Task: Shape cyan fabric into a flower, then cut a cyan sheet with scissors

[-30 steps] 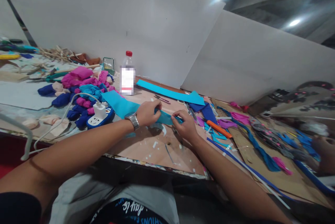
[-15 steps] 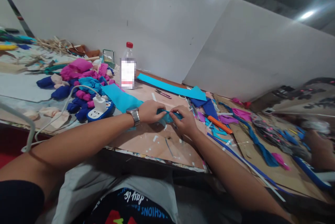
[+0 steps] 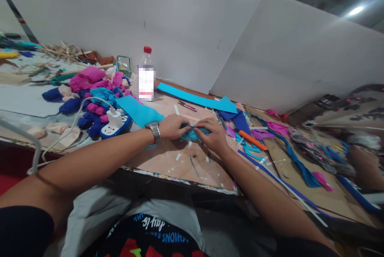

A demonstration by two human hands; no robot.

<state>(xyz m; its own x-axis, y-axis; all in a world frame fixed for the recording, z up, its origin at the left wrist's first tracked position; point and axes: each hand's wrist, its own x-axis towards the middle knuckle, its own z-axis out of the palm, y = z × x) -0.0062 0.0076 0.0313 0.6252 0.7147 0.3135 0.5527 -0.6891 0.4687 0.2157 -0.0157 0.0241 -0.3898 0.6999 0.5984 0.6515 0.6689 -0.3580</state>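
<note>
A small piece of blue fabric is pinched between my two hands just above the table. My left hand, with a metal watch on its wrist, grips the fabric's left part between thumb and fingers. On the other side my right hand holds it, thumb and fingertips pressed together. The fingers partly hide the fabric. A flat light-blue fabric strip lies left of my left hand. Thread snips rest on the table beyond my hands.
Crumpled pink and navy fabric bundles and a blue-white power strip sit at the left. A bottle with a red cap stands behind. To the right are an orange cutter, a long blue strip and another person's arm.
Both hands stay at nearly the same place, still pinching the blue fabric. My right fingers lie slightly flatter across it. The view has shifted a little.
</note>
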